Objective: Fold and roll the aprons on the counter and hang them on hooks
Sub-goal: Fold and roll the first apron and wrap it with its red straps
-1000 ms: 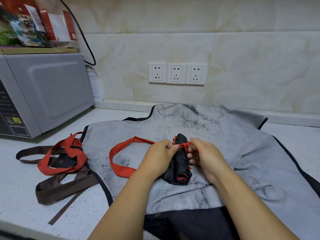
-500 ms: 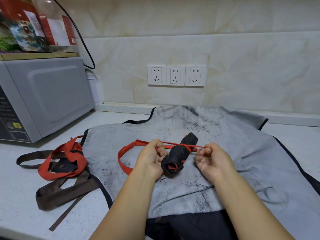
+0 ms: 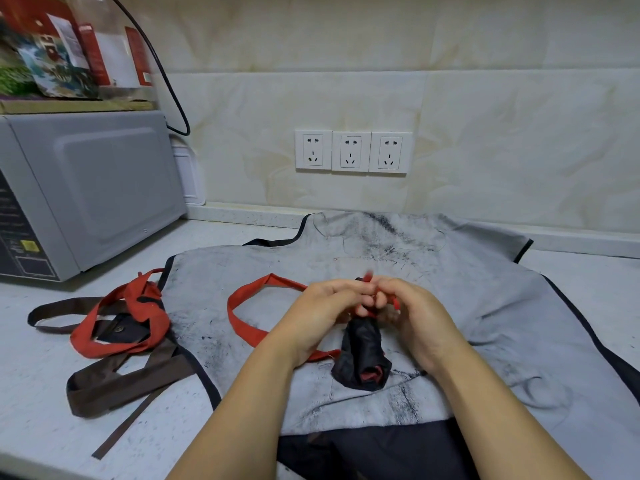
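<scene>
A small black rolled apron (image 3: 363, 355) with red lining lies on top of a grey apron (image 3: 433, 282) spread flat over the counter. Its red strap (image 3: 242, 320) loops out to the left. My left hand (image 3: 325, 306) and my right hand (image 3: 412, 313) meet just above the roll's far end, fingers pinched together on the red strap. The strap's part between my fingers is mostly hidden.
A tangle of red and brown straps (image 3: 121, 327) lies on the white counter (image 3: 41, 393) at the left. A grey microwave (image 3: 90, 188) stands at the back left with boxes on top. Three wall sockets (image 3: 351, 151) sit on the tiled wall behind.
My hands, half a second ago apart with the strap stretched across the roll, have come together at its far end. The roll has turned, its open end now toward me.
</scene>
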`<state>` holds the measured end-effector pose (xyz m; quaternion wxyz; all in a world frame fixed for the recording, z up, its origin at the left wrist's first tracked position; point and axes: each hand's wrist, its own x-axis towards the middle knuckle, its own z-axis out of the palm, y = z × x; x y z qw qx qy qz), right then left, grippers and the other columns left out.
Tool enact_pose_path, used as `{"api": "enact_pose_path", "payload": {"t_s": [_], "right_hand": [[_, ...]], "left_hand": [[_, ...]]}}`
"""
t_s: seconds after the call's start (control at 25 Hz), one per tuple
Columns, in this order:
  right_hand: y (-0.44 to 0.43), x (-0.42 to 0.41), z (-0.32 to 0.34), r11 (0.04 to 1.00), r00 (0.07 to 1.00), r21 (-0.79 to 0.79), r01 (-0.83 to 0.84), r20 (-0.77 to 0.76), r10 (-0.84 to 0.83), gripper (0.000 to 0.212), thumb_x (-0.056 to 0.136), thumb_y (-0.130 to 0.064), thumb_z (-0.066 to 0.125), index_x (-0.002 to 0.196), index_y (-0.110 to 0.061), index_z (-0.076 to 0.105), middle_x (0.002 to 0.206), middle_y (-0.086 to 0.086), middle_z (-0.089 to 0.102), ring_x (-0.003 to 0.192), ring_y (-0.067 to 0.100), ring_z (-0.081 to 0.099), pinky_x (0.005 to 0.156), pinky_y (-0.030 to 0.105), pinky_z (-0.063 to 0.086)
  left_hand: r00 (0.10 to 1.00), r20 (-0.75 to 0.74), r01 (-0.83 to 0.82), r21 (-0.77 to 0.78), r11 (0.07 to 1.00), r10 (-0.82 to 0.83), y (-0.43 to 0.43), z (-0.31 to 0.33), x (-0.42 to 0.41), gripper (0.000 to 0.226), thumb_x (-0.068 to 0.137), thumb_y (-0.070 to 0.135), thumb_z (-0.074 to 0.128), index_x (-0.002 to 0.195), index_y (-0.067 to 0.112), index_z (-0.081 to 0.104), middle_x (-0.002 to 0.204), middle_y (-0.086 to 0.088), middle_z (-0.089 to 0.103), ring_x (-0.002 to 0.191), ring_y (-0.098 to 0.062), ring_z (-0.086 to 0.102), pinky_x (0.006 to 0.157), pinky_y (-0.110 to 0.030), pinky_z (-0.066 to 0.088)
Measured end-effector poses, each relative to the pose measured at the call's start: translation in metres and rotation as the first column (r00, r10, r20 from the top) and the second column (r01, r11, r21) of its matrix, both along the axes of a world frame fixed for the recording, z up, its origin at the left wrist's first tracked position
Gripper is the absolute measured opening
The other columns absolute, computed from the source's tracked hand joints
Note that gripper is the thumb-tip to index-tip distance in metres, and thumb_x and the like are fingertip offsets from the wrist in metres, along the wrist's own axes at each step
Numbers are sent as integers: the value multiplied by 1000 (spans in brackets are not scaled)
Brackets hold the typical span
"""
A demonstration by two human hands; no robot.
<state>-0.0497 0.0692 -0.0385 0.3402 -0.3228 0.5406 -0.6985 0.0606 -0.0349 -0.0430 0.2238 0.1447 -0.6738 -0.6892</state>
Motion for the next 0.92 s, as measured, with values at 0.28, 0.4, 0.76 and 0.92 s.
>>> {"api": "enact_pose_path", "payload": {"t_s": [0.28,0.4,0.76,0.92], "right_hand": [[-5,6,1,998,995,43,40,-93,-36,30,97,-25,52,82,-10,74,88,1,74,79,9,65,74,23,49],[-7,1,-2,995,992,47,93,-85,-89,23,97,-9,49,101,-11,72,90,4,75,80,11,67,77,23,52],[0,-3,4,943,937,-17,332,-109,-332,26,88,4,59,91,-19,71,69,2,65,58,8,54,57,13,47],[4,-3,9,995,994,41,94,-52,-92,26,87,11,55,94,-12,65,64,1,68,55,9,55,52,16,45]], "left_hand": [[996,5,-89,-269,959,94,5,-6,-2,13,90,10,66,93,19,75,81,4,73,78,-4,63,80,-19,48],[987,-15,-154,-363,919,160,5,-5,-2,13,93,14,64,93,12,76,88,-1,76,83,-5,66,84,-21,51],[969,41,-243,0,970,243,6,2,-1,20,95,13,59,97,-4,71,85,-6,75,76,-9,69,65,-16,53],[980,67,-196,197,961,186,-2,1,1,18,91,6,62,80,5,76,87,-13,74,81,-16,69,73,-19,54]]}}
